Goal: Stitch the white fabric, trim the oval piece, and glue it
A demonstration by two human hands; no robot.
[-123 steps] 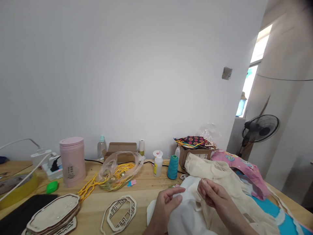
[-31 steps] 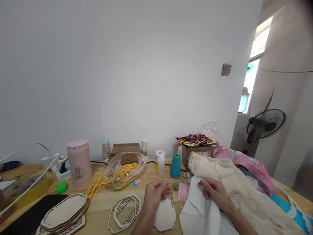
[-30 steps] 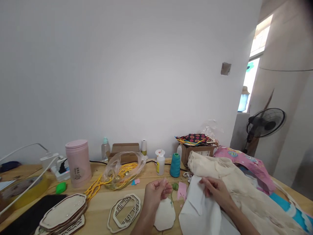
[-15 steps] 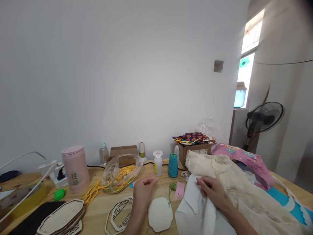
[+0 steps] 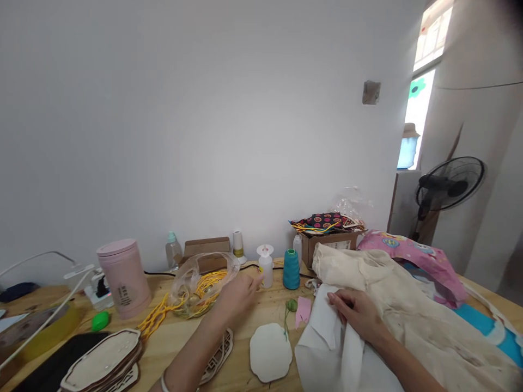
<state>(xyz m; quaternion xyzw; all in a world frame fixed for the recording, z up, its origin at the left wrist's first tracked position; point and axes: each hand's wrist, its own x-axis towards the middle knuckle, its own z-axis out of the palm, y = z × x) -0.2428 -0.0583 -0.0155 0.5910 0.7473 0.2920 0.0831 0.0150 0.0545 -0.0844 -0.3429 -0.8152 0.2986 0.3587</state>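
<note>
My left hand (image 5: 240, 294) reaches over the table, with its fingertips just in front of a small white plastic bottle (image 5: 266, 272) that has a disc-shaped top. Those fingers are blurred and partly turned away, so their grip is unclear. On the right, my right hand (image 5: 356, 311) has thumb and fingers pressed together at the upper part of a white cloth (image 5: 318, 356). Between the two lies a pale scalloped panel (image 5: 270, 353), with a green tassel-like thread (image 5: 291, 305) at its upper edge. Beneath my left forearm is a wooden lattice frame (image 5: 218, 356), partly hidden.
A teal thread cone (image 5: 291, 270) and a pink scrap (image 5: 303, 311) sit near the middle. To the left are a plastic bag (image 5: 183, 283) with yellow cords, a pink canister (image 5: 125, 280) and stacked panels (image 5: 102, 362). Cream fabric (image 5: 412, 316) covers the right, before a cardboard box (image 5: 327, 245).
My left hand has moved forward and slightly left, close to the white bottle, with its forearm now over the lattice frame. My right hand stays at the white cloth. The view has tilted slightly.
</note>
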